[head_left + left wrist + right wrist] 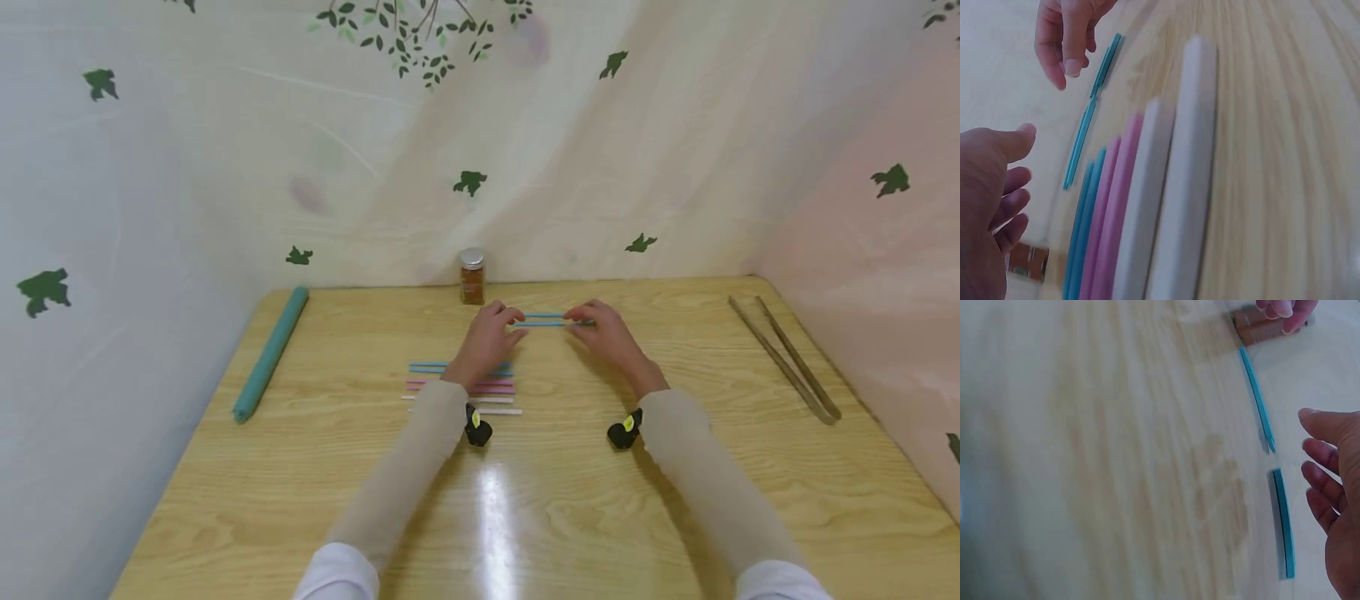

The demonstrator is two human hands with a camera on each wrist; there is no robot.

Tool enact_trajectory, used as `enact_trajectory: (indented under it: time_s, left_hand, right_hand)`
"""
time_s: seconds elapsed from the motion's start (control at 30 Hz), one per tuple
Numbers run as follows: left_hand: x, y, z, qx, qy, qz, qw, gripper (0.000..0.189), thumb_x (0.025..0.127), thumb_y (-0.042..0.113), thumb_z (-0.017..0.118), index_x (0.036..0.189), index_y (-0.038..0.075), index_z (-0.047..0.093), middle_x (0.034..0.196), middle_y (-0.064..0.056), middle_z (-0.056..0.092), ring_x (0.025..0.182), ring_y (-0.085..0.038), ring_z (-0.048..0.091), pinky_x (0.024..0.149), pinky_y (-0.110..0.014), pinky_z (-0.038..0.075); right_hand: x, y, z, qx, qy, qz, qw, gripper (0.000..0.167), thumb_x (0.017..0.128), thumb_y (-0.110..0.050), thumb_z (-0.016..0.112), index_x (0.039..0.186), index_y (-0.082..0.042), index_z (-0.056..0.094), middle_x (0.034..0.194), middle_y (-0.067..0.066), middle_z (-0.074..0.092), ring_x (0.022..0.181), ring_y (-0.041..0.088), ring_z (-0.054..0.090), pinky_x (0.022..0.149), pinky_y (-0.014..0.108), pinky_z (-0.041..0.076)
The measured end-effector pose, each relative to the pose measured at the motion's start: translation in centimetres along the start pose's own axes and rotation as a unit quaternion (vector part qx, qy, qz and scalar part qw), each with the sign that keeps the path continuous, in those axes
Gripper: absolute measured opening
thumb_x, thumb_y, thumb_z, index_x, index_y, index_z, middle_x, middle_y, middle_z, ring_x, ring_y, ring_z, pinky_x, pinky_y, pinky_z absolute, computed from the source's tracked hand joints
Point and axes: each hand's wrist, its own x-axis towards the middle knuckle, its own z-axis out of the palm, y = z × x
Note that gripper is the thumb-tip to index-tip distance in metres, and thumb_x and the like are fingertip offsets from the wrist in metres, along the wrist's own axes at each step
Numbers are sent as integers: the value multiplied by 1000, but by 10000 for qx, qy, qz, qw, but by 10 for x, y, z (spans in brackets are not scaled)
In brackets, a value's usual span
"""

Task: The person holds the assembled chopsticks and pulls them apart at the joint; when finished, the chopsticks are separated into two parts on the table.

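Note:
Thin blue sticks (543, 316) lie end to end toward the back of the wooden table, between my two hands. In the right wrist view one blue stick (1284, 525) lies past a small gap from the other blue sticks (1256, 397). My left hand (489, 340) hovers by their left end, thumb and fingers apart, holding nothing. Opposite it, my right hand (611, 340) is beside the right end with relaxed fingers and an unfilled grasp. Nearer me is a row of blue sticks (1087, 212), pink sticks (1119, 206) and white sticks (1188, 169), partly hidden by my left forearm in the head view.
A spice jar (472, 283) with a silver lid stands at the back edge. On the left lies a long teal roll (272, 354); metal tongs (776, 357) lie on the right. A patterned cloth (397, 183) hangs behind the table (555, 500).

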Motion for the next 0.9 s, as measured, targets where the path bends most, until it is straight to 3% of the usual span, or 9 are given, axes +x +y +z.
enact_trajectory:
  time_s: [0.23,0.43,0.73,0.9]
  left_hand:
    - [-27,-29,-26,-20,-170,-426,9989,24,91,26,65,106,8,67,99,-8,61,96,-24,56,87,-39,44]
    - [-48,-50,-50,-160,-130,-744,9970,24,91,25,66,107,7,67,100,-10,61,95,-27,56,87,-42,44]
    - [-78,-85,-80,-1001,-249,-1346,9855,26,95,24,60,112,6,64,108,-10,57,101,-25,54,91,-41,46]
    - [-92,-94,-89,-1131,-437,-1305,9840,20,95,19,60,109,5,65,103,-10,59,95,-23,55,87,-39,48]
  right_hand:
    - [0,-24,16,199,-333,-112,9992,24,92,-13,64,113,-2,67,105,14,60,99,29,56,86,47,48]
    - [5,-36,30,350,-449,-221,9981,26,92,-14,65,115,-2,66,105,14,61,100,28,56,89,46,47]
    - [3,-55,49,614,-658,-366,9953,25,91,-16,65,112,-2,66,105,12,62,95,26,57,84,42,48]
    - [1,-61,60,747,-975,-258,9921,26,91,-17,65,113,-3,65,103,10,61,93,22,57,83,37,48]
